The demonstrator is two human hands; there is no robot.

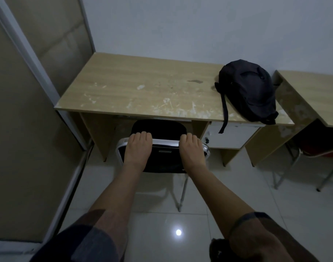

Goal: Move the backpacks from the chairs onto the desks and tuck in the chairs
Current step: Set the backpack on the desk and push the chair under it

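Both hands, left hand (138, 146) & right hand (190, 148), grasping chair (161, 157) backrest top; seat under desk (135, 87) edge; backpack (248, 91) at desk's right edge.

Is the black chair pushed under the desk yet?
Partly in: the chair seat sits under the desk, its backrest still outside.

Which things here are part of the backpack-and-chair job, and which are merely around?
Job: black backpack lying on the near desk; black chair at that desk, its backrest gripped by left hand and right hand; second desk with red chair.

Around: tiled floor, white wall, partition.
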